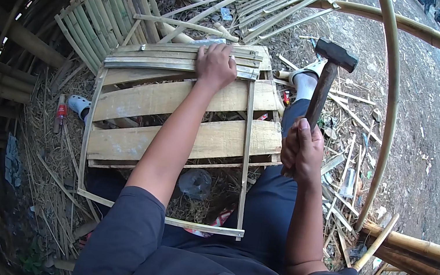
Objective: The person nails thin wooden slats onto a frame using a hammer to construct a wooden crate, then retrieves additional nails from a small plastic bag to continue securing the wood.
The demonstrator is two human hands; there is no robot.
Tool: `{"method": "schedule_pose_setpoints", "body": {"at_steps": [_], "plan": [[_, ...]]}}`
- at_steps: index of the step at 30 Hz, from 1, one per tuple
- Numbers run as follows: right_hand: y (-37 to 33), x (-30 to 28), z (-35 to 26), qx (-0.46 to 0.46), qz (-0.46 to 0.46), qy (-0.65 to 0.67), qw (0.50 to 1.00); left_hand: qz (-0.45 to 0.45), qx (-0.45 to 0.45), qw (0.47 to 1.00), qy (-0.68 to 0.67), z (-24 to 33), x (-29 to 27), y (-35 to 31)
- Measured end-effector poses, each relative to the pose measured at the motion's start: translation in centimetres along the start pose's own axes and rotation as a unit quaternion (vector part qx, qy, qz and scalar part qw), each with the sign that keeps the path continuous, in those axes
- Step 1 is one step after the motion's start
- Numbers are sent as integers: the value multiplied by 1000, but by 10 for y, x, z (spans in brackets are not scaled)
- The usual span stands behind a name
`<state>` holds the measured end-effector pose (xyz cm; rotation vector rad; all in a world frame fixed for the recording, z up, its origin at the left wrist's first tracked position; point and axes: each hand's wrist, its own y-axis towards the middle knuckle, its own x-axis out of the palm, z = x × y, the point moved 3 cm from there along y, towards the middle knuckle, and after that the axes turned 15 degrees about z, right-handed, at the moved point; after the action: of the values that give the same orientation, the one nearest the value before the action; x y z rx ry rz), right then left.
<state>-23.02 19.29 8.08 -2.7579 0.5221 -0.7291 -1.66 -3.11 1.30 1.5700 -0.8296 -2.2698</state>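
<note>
My right hand is closed round the wooden handle of a hammer. The hammer stands raised, its dark metal head at the top. My left hand is closed over split bamboo slats laid side by side across the far end of a thin bamboo frame; its fingertips are hidden. Under this frame are wide pale wooden boards with gaps between them. The near part of the frame has no slats and reaches over my lap.
A slatted bamboo panel leans at the far left, and another panel lies farther off. A curved bamboo pole rises on the right. A red-labelled bottle stands at the left. Bamboo scraps litter the ground.
</note>
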Motion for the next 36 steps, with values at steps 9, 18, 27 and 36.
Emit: {"method": "schedule_pose_setpoints", "body": {"at_steps": [9, 18, 27, 36], "plan": [[-1, 7, 3, -6, -7, -35, 999, -1, 14, 1000, 19, -3, 0, -2], [16, 27, 17, -85, 105, -330, 934, -19, 121, 984, -126, -12, -22, -11], [28, 37, 68, -117, 138, -532, 827, -35, 106, 985, -130, -6, -21, -12], [26, 43, 75, -244, 147, -554, 783, -59, 80, 987, -126, -5, -21, -6]]}}
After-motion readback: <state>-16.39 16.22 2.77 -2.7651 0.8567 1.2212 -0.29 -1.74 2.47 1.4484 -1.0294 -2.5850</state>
